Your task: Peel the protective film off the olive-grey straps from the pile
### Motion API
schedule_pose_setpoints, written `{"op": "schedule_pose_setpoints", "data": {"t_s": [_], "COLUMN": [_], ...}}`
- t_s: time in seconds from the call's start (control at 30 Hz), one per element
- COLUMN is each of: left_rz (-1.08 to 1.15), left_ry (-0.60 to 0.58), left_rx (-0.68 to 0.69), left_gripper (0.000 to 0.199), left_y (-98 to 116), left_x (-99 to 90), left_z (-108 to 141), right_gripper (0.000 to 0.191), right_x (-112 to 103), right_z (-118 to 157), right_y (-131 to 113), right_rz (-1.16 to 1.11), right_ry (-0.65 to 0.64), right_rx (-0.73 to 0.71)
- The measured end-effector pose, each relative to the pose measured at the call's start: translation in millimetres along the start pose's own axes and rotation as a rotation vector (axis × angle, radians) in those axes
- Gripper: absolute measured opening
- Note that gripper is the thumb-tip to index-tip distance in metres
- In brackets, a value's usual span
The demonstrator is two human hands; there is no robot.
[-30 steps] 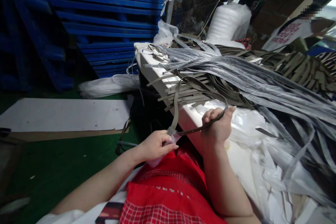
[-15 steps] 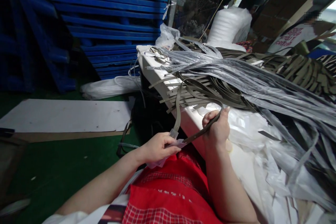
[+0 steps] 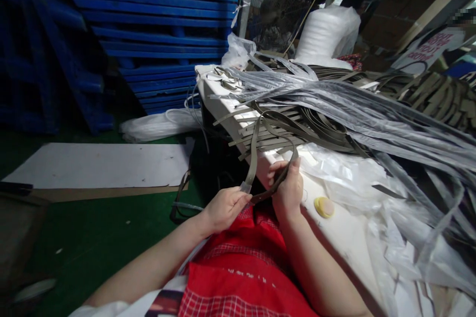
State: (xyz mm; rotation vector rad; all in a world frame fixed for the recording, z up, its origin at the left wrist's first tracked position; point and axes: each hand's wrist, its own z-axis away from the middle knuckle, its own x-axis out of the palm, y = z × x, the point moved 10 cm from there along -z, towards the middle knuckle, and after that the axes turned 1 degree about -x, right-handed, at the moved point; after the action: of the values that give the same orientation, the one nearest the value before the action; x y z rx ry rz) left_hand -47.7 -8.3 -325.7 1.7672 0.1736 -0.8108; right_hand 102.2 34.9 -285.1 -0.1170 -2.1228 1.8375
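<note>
A long olive-grey belt [image 3: 253, 156] with small holes near its end loops up from my lap onto the table. My left hand [image 3: 227, 209] is closed in a pinch on the belt and on a clear plastic sleeve [image 3: 245, 187] around part of it. My right hand [image 3: 289, 189] wraps round another stretch of the same belt, close to the left hand. Between the hands a short bent length of the belt shows. More belts [image 3: 316, 126] lie coiled and stacked on the table just beyond, beside a bundle of long clear plastic sleeves [image 3: 349, 104].
A yellow round object [image 3: 324, 207] sits on the white table [image 3: 344, 240] at my right. Crumpled plastic film [image 3: 345, 173] lies behind it. Blue pallets [image 3: 159, 25] are stacked at the left back. A white foam roll [image 3: 325, 34] stands behind the belts. A co-worker [image 3: 431, 49] is far right.
My right hand has come left and nearer to my left hand, shortening the belt between them. The yellow round object has come into fuller view. The plastic below my left hand no longer shows.
</note>
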Motion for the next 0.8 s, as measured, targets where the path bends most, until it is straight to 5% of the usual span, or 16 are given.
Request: {"op": "schedule_pose_setpoints", "data": {"t_s": [0.17, 0.3, 0.4, 0.6, 0.7, 0.8], "left_rz": [0.067, 0.185, 0.218, 0.155, 0.116, 0.123], "left_ry": [0.111, 0.120, 0.101, 0.186, 0.211, 0.168], "left_rx": [0.007, 0.025, 0.037, 0.002, -0.024, 0.002], "left_gripper": [0.065, 0.065, 0.065, 0.066, 0.063, 0.053], "left_y": [2.4, 13.3, 20.9, 17.6, 15.0, 17.7], "left_x": [-15.3, -21.3, -22.1, -34.5, -37.2, -31.4], "left_z": [-1.0, -3.3, -4.5, -6.4, -4.9, -1.3], "right_gripper": [0.043, 0.031, 0.031, 0.029, 0.014, 0.031], "right_x": [-12.7, -1.1, 0.9, 40.8, 47.0, 46.6], "right_z": [5.3, 5.3, 8.0, 32.2, 28.0, 21.3], "right_y": [-29.8, -31.2, -32.4, -24.9, -7.5, 25.4], "right_rz": [0.251, 0.302, 0.352, 0.384, 0.223, -0.045], "right_ry": [-0.031, -0.230, -0.234, -0.476, -0.501, -0.474], "right_rx": [-0.257, -0.254, -0.287, -0.336, -0.145, 0.198]}}
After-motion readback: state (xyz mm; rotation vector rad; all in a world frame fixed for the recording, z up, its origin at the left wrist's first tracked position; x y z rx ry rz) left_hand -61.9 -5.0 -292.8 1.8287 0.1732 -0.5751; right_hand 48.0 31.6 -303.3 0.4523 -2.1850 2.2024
